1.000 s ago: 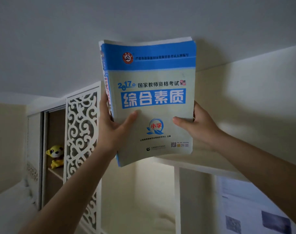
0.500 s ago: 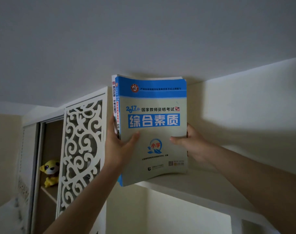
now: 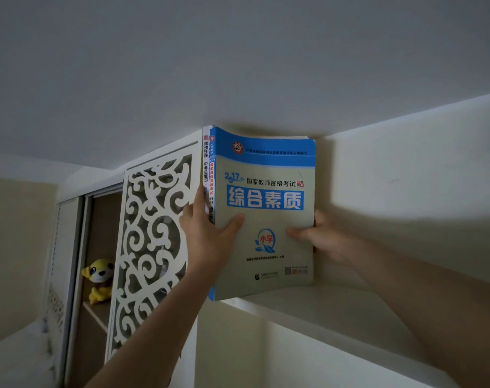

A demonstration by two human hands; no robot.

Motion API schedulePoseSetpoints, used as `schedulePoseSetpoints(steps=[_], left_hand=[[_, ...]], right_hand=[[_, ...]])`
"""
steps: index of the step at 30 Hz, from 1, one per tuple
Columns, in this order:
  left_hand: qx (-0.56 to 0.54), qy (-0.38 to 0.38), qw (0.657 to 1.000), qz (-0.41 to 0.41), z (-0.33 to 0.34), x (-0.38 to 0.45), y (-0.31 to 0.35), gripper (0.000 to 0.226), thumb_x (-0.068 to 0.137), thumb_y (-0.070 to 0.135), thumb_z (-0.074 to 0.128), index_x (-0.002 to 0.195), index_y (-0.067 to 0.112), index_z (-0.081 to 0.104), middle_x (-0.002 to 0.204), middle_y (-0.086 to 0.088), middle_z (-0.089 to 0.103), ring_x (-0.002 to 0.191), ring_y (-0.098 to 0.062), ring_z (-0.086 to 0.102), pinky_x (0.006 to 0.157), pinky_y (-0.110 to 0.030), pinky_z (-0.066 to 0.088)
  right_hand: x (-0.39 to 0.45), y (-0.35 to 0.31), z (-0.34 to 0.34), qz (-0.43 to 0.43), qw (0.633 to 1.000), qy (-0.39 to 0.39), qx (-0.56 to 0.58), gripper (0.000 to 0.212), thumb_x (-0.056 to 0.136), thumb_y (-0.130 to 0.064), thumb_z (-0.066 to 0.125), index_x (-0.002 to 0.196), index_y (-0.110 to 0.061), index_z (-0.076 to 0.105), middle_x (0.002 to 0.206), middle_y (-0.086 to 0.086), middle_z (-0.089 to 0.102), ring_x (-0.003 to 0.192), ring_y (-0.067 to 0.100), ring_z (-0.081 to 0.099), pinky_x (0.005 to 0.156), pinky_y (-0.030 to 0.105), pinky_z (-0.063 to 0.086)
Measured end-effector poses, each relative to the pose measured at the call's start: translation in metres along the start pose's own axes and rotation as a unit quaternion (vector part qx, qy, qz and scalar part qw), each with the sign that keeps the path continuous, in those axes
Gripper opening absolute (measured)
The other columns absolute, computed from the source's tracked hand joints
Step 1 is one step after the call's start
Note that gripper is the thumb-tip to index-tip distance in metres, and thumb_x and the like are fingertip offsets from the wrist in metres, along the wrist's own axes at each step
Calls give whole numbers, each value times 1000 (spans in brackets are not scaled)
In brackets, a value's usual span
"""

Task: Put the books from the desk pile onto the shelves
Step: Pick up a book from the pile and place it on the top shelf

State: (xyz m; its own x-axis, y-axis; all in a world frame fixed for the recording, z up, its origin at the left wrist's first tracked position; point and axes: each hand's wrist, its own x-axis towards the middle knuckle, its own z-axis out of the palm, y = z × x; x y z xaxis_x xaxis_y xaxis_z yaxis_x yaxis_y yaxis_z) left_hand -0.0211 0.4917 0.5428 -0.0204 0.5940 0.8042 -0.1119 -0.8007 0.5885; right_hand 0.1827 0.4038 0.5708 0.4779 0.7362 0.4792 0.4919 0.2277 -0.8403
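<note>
A thick book with a blue and grey-green cover [image 3: 266,219] stands upright on the white top shelf [image 3: 308,306], just under the ceiling. Its spine sits against a white-spined book [image 3: 206,163] at the shelf's left end. My left hand [image 3: 207,239] grips the spine side, thumb across the cover. My right hand [image 3: 319,239] holds the page edge on the right, thumb on the cover. The book's lower left corner juts slightly past the shelf's front edge.
A white carved fretwork panel [image 3: 154,242] stands left of the shelf. Behind it is an open wardrobe bay with a yellow plush toy [image 3: 99,278] on a wooden shelf. The ceiling is close above the books. A lower compartment [image 3: 294,359] opens beneath the top shelf.
The book went up and back from in front of the shelf onto it, against the white-spined book. Both hands kept their grip and moved with it.
</note>
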Motion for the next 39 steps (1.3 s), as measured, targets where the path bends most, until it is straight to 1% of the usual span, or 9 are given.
schedulePoseSetpoints(steps=[7, 11, 16, 18, 22, 26, 30, 34, 39], left_hand=[[-12, 9, 999, -34, 9, 9, -11, 86, 76, 31, 79, 147, 32, 30, 119, 9, 29, 126, -19, 38, 94, -34, 43], [-7, -1, 999, -37, 10, 5, -23, 78, 82, 35, 72, 148, 30, 29, 126, 4, 33, 124, -20, 41, 94, -39, 48], [-46, -8, 998, -46, 3, -25, -34, 62, 87, 43, 64, 140, 28, 37, 127, 5, 43, 116, -17, 54, 91, -45, 55], [-64, 8, 996, -59, 4, -27, -34, 57, 86, 48, 60, 137, 32, 40, 123, 4, 51, 109, -15, 59, 86, -42, 58], [-100, 23, 993, -57, 12, -25, -38, 45, 89, 42, 59, 131, 31, 47, 115, 7, 59, 104, -12, 63, 79, -37, 60], [-131, 37, 989, -59, 16, -23, -44, 46, 85, 45, 62, 126, 35, 45, 120, 7, 56, 111, -14, 59, 85, -40, 58], [-160, -29, 982, -95, 3, -21, -41, 48, 88, 33, 66, 127, 36, 38, 122, 6, 58, 108, -10, 61, 84, -35, 58], [-111, -113, 979, -129, -4, -24, -38, 51, 93, 41, 58, 135, 26, 34, 124, 2, 57, 108, -16, 61, 87, -40, 57], [-118, -71, 979, -151, 3, -29, -35, 44, 91, 41, 60, 126, 23, 41, 118, 2, 60, 102, -15, 62, 84, -39, 58]], right_hand=[[6, 4, 4, -43, 997, 31, -52, 50, 75, -14, 82, 119, -22, 59, 111, 1, 70, 100, 19, 68, 86, 42, 57], [3, 12, 17, -57, 945, 113, -301, 59, 73, -38, 79, 125, -29, 53, 121, 3, 64, 112, 27, 61, 92, 44, 53], [-30, -13, 41, 72, 867, -97, -482, 97, 46, -73, 78, 127, -24, 56, 124, 8, 63, 101, 27, 66, 83, 36, 57], [-35, -14, 46, 79, 868, -129, -473, 114, 30, -72, 81, 128, -20, 56, 120, 6, 65, 97, 25, 68, 82, 38, 59], [-34, -19, 52, 111, 922, -112, -355, 71, 73, -37, 82, 126, -19, 39, 130, -7, 44, 124, 22, 48, 106, 27, 38], [-24, -3, 57, 56, 942, -66, -324, 144, 53, -29, 95, 148, -9, -11, 146, 0, 35, 127, 15, 41, 107, 23, 33], [-29, 1, 60, 62, 945, -105, -303, 155, 57, -34, 93, 144, -9, -34, 154, -3, 31, 140, 16, 33, 116, 31, 27], [-40, -7, 61, 39, 961, -114, -250, 142, 67, -28, 88, 148, -17, -27, 152, -5, 36, 137, 13, 37, 114, 29, 29], [-46, -11, 58, 11, 959, -124, -256, 141, 61, -40, 89, 151, -28, -20, 148, -7, 40, 132, 13, 43, 109, 28, 36]])
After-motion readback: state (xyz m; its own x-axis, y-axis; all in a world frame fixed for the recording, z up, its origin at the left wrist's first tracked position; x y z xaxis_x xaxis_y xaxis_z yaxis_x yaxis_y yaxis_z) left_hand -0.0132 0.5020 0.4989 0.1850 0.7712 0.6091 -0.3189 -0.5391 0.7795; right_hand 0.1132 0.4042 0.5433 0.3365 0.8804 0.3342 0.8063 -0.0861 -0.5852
